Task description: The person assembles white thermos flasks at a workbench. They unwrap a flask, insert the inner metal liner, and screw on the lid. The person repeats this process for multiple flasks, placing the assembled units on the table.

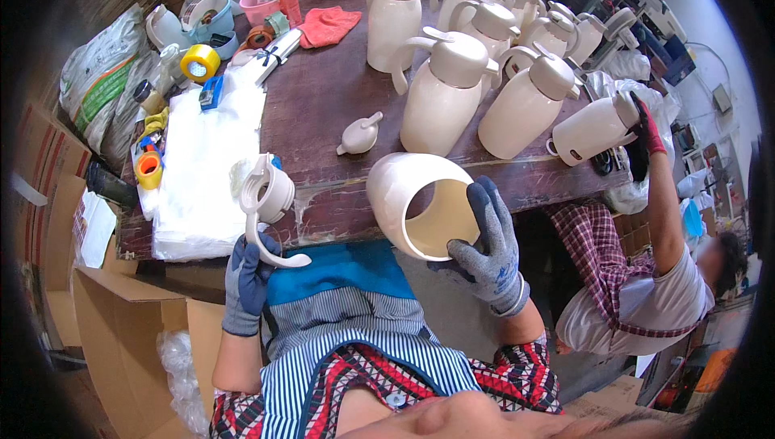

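My left hand (248,284), in a grey-blue work glove, has its fingers closed around the curved handle of a white jug collar (278,197), whose threaded ring points up. In my right hand (494,261), gloved alike, is a white jug body (390,189) tipped on its side. Its wide open end faces me, and the thumb and fingers grip the rim. The collar and the body are apart. Beyond them on the dark table (315,108) lies a small white lid (360,134). Assembled white jugs (440,108) stand behind the body.
At right, a person's red-gloved hand (648,124) touches a tilted white jug (593,128). Clear plastic bags (202,173) cover the table's left side, near yellow tape (200,63) and a red cloth (329,26). An open carton (129,342) stands at lower left. Another person works at the far edge.
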`<state>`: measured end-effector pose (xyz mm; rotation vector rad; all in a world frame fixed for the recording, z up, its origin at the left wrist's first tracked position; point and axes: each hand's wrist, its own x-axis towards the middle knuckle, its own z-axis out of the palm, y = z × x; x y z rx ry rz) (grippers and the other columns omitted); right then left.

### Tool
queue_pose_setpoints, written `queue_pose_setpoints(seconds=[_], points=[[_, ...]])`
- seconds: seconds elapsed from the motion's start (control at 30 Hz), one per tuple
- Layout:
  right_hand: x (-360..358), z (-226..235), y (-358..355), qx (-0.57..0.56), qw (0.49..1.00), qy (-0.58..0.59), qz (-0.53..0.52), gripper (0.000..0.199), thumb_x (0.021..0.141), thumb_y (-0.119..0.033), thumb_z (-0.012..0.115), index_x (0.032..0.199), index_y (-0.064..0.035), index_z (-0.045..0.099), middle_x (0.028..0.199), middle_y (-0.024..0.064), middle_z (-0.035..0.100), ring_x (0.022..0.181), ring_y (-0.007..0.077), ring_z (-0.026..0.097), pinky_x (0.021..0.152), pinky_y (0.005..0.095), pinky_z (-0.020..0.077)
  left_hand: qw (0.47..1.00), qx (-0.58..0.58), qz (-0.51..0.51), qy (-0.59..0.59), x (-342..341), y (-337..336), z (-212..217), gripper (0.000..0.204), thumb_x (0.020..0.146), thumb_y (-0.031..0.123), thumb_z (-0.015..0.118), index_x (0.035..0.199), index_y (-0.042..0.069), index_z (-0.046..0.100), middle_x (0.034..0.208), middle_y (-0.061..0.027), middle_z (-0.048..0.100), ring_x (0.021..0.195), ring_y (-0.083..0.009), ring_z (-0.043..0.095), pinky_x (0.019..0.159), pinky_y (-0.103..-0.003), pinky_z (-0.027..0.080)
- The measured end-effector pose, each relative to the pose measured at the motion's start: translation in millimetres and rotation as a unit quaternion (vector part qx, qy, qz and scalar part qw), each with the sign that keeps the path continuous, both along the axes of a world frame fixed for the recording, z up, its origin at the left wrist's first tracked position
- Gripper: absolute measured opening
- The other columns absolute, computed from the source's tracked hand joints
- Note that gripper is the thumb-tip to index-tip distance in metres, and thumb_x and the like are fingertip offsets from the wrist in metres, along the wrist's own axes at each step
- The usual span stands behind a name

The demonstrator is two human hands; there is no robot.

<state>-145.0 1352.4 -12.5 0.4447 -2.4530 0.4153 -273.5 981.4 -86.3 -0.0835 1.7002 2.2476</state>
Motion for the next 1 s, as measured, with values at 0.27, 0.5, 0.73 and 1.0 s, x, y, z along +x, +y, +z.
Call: queue_pose_setpoints(seconds=[0.27, 0.5, 0.73, 1.0], points=[[-32.4, 14.2, -47.0, -0.085, 0.996, 0.003, -0.013, 0.044, 0.07, -0.035, 0.086, 0.095, -0.009, 0.061, 0.147, 0.0305, 0.047, 0.136, 0.0534, 0.043, 0.111, 0.0578, 0.0376, 0.995, 0.078, -0.034, 0.048, 4.7, -43.3, -6.6, 0.043, 0.102, 0.028, 0.062, 0.133, -0.001, 0.054, 0.106, -0.003, 0.066, 0.091, -0.0074, 0.062, 0.082, -0.021, 0.051], [-135.9, 14.4, -114.0, -0.163, 0.985, -0.026, 0.041, 0.041, 0.07, -0.019, 0.086, 0.095, -0.0027, 0.058, 0.149, 0.0248, 0.046, 0.137, 0.044, 0.045, 0.109, 0.0471, 0.0405, 0.988, 0.065, 0.075, 0.117, 13.0, -94.3, 8.4, 0.042, 0.098, 0.03, 0.068, 0.129, 0.003, 0.06, 0.102, 0.0017, 0.069, 0.072, -0.001, 0.049, 0.064, -0.016, 0.04], [-258.7, -24.7, -118.9, -0.064, 0.996, -0.05, -0.039, 0.046, 0.074, -0.024, 0.083, 0.107, -0.0025, 0.06, 0.146, 0.0218, 0.049, 0.129, 0.0429, 0.048, 0.103, 0.0495, 0.0414, 0.967, 0.028, 0.188, 0.17, 16.8, -144.3, 2.7, 0.039, 0.099, 0.02, 0.067, 0.133, 0.002, 0.059, 0.106, -0.0012, 0.072, 0.07, -0.0001, 0.048, 0.061, -0.016, 0.039], [-119.4, -43.4, -240.2, -0.19, 0.954, -0.153, 0.173, 0.051, 0.079, -0.014, 0.078, 0.127, -0.0063, 0.061, 0.124, 0.017, 0.063, 0.111, 0.0363, 0.062, 0.094, 0.0438, 0.0492, 0.961, 0.103, 0.163, 0.198, 45.7, -131.4, 5.1, 0.035, 0.097, 0.019, 0.069, 0.126, 0.002, 0.062, 0.107, -0.0018, 0.07, 0.092, -0.0074, 0.062, 0.079, -0.022, 0.05]])
